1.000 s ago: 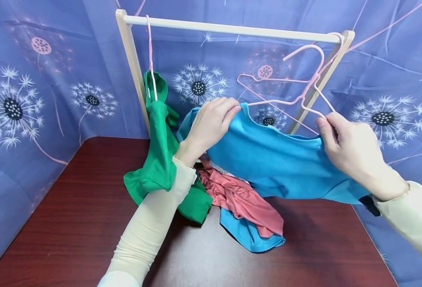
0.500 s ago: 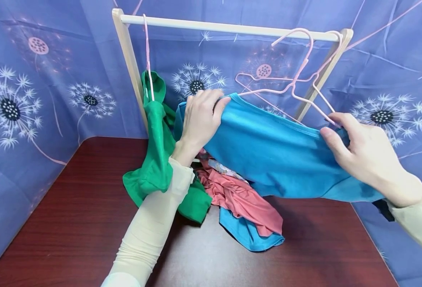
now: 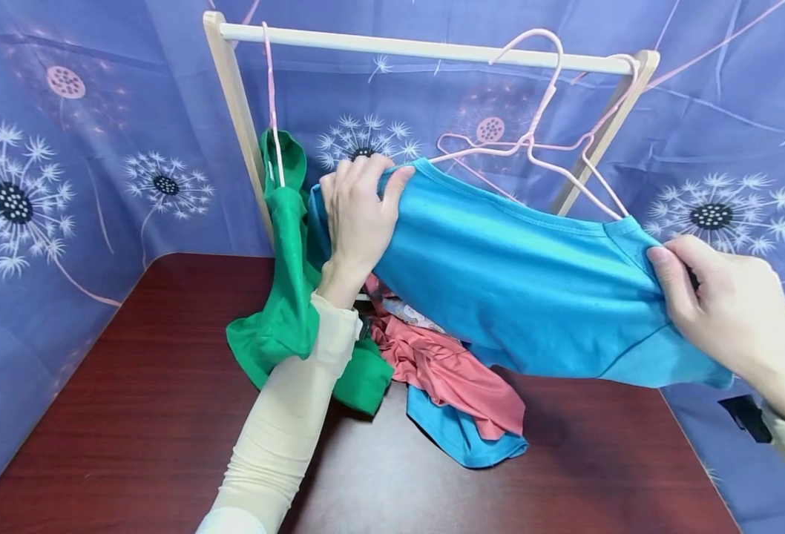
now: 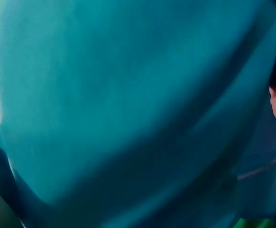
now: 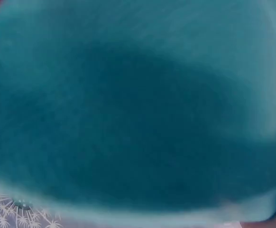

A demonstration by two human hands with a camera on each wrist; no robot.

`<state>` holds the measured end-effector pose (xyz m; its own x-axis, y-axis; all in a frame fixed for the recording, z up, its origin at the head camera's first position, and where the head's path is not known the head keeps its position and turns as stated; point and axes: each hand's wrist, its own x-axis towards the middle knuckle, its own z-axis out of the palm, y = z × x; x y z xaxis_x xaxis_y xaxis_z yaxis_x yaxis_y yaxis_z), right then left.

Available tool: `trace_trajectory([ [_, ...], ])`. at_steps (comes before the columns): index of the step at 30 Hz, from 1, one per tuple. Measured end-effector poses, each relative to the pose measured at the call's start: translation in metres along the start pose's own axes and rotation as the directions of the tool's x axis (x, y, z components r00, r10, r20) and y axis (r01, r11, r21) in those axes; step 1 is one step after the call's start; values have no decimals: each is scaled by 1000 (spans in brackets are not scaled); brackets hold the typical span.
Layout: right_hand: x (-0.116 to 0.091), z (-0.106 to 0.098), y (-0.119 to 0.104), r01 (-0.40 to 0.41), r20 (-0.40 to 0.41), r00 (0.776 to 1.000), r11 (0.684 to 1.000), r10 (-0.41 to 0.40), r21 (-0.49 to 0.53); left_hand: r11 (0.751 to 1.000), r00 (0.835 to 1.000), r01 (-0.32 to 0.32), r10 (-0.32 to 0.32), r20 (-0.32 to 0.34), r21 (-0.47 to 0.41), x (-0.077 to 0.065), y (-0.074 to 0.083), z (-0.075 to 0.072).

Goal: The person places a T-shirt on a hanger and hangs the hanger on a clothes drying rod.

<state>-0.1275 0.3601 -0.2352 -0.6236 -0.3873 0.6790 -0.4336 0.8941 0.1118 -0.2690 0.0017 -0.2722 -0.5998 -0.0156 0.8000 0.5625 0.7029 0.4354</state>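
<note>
A blue T-shirt (image 3: 499, 267) hangs on a pink hanger (image 3: 531, 137), whose two arms run into the neckline. My left hand (image 3: 359, 215) grips the shirt's left shoulder, thumb on the near side. At the other shoulder my right hand (image 3: 726, 297) pinches the fabric between thumb and fingers. The hanger's hook stands at the height of the rack's white rail (image 3: 379, 46) and overlaps it in the head view. Blue cloth (image 4: 119, 95) fills most of the left wrist view, and the same cloth (image 5: 128, 118) covers nearly all of the right wrist view.
A green garment (image 3: 286, 274) hangs from a pink hanger at the rail's left end. Another pink hanger (image 3: 589, 137) hangs at the right end. A salmon garment (image 3: 452, 371) and blue cloth (image 3: 462, 437) lie heaped on the dark red table (image 3: 152, 415).
The blue shirt's hanger has risen and shifted left, its hook now level with the rail. My right hand has slid outward along the shoulder, baring the hanger's end; my left hand has moved slightly up-left.
</note>
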Motion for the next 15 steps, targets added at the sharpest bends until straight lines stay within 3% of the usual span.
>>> trace_trajectory([
  [6, -4, -2, -1, -15, -93, 996, 998, 10, -57, 992, 994, 105, -107, 18, 71, -1, -11, -1],
  [15, -8, -2, -5, -85, -141, 987, 994, 74, -74, 979, 982, 183, -186, 33, 86, -2, -17, -1],
])
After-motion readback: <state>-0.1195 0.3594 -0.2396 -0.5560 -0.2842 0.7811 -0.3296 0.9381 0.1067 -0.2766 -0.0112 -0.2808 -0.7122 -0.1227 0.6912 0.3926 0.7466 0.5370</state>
